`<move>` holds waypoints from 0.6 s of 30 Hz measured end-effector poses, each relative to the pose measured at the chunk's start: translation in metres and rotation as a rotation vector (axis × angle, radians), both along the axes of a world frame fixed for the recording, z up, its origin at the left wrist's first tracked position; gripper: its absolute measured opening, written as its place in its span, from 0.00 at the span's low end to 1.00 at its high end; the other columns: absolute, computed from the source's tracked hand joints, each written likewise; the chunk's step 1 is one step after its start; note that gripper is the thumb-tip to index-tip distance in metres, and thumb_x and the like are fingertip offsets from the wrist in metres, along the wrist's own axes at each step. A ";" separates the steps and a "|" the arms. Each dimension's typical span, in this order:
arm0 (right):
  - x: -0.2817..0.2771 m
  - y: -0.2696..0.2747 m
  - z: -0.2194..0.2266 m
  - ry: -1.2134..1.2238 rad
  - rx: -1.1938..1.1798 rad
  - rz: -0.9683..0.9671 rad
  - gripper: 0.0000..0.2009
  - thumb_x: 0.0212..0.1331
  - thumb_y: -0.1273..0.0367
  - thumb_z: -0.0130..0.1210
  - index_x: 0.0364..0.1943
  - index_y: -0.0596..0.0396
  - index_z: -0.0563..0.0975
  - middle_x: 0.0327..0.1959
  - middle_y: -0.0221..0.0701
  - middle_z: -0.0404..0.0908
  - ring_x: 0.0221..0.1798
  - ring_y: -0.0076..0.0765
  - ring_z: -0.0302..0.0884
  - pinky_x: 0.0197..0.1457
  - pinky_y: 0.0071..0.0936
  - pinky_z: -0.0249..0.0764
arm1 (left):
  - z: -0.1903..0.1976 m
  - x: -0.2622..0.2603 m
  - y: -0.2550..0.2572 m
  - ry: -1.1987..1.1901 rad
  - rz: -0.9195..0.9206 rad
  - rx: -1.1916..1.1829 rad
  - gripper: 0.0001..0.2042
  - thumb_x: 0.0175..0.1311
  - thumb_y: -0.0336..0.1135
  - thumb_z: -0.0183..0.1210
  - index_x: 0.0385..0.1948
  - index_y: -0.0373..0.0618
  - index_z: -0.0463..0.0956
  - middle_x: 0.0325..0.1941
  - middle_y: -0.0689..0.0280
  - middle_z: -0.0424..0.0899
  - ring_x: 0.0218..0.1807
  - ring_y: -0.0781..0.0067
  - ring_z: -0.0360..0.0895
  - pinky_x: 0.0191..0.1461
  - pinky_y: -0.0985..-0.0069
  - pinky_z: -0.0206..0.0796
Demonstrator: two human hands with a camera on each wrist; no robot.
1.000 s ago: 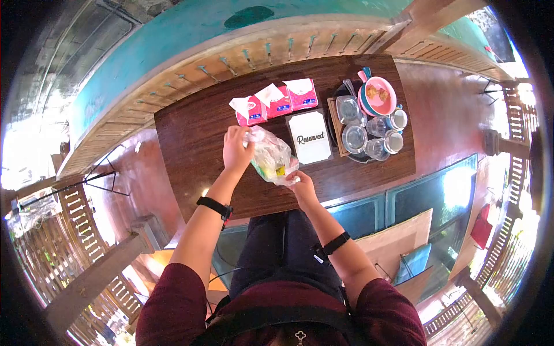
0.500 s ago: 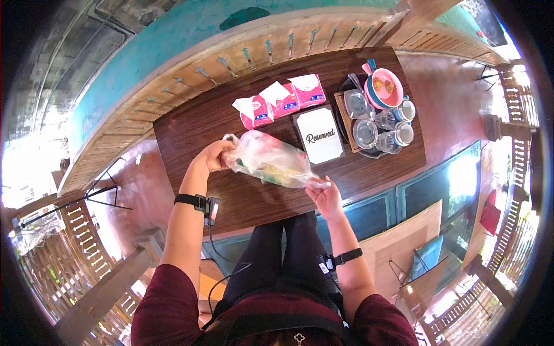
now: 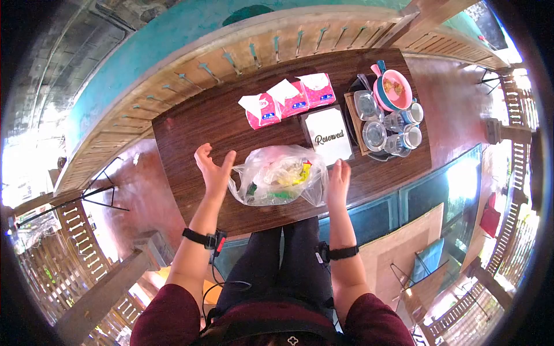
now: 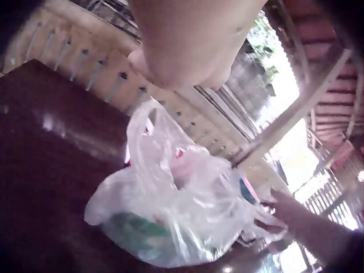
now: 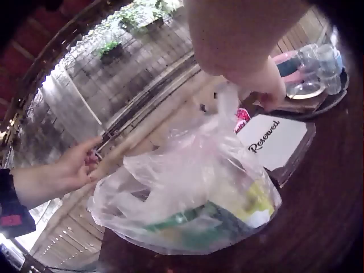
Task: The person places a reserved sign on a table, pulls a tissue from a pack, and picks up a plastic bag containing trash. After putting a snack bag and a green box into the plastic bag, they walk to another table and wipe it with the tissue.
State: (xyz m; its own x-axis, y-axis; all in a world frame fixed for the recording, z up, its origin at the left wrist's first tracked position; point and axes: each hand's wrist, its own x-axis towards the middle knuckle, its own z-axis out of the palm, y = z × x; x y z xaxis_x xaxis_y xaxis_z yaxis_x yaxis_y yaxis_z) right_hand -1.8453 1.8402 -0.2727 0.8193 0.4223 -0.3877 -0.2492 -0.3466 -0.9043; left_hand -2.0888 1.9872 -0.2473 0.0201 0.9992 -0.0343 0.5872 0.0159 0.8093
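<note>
A translucent white plastic bag (image 3: 277,176) sits on the dark wooden table (image 3: 190,130), its handles loose and puffed up. Green and yellow packaging (image 5: 205,224) shows through its side. My left hand (image 3: 214,170) is held off the bag's left side, thumb and fingers spread, holding nothing. At the bag's right edge, my right hand (image 3: 339,181) has its fingers extended. In the left wrist view, a bag handle overlaps the right hand (image 4: 296,216) near its fingertips. The right wrist view shows the left hand (image 5: 74,168) apart from the bag, fingers slightly bent.
Behind the bag are pink tissue packs (image 3: 291,101) in a row. A "Reserved" sign (image 3: 329,136) lies right of them. Farther right, a tray (image 3: 378,154) carries glass mugs (image 3: 398,144), lidded containers (image 3: 374,135) and a pink bowl (image 3: 397,89). A wooden railing (image 3: 242,49) borders the far side.
The bag was stretched between both hands and has been set down on the table, where it spreads out. The left hand has let go and moved left; the right hand's fingers have straightened.
</note>
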 end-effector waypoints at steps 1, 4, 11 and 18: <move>0.001 -0.003 0.008 -0.273 -0.057 0.040 0.16 0.56 0.64 0.49 0.44 0.60 0.66 0.39 0.36 0.69 0.44 0.38 0.66 0.48 0.34 0.64 | 0.011 0.007 -0.009 0.025 -0.084 0.148 0.30 0.42 0.46 0.65 0.41 0.41 0.58 0.45 0.56 0.60 0.50 0.58 0.58 0.52 0.63 0.51; 0.000 -0.010 0.050 -0.783 -0.213 0.428 0.17 0.49 0.68 0.55 0.41 0.61 0.66 0.39 0.41 0.67 0.44 0.45 0.65 0.50 0.36 0.62 | 0.033 0.024 -0.045 0.250 -0.335 0.398 0.22 0.41 0.44 0.64 0.31 0.43 0.63 0.37 0.59 0.62 0.43 0.57 0.60 0.48 0.59 0.50; -0.029 -0.001 0.014 -0.360 -0.596 0.569 0.17 0.40 0.70 0.57 0.36 0.61 0.69 0.32 0.43 0.71 0.42 0.55 0.69 0.45 0.42 0.67 | -0.002 0.000 -0.049 0.350 -0.326 0.150 0.15 0.41 0.39 0.63 0.28 0.48 0.68 0.35 0.61 0.66 0.43 0.58 0.64 0.46 0.64 0.56; 0.014 -0.021 -0.033 0.592 -0.071 0.530 0.15 0.37 0.86 0.40 0.30 0.58 0.73 0.27 0.31 0.71 0.28 0.27 0.70 0.29 0.19 0.67 | -0.013 -0.023 0.001 -0.858 0.363 -1.113 0.09 0.59 0.36 0.45 0.33 0.41 0.68 0.30 0.65 0.75 0.30 0.70 0.73 0.36 0.69 0.70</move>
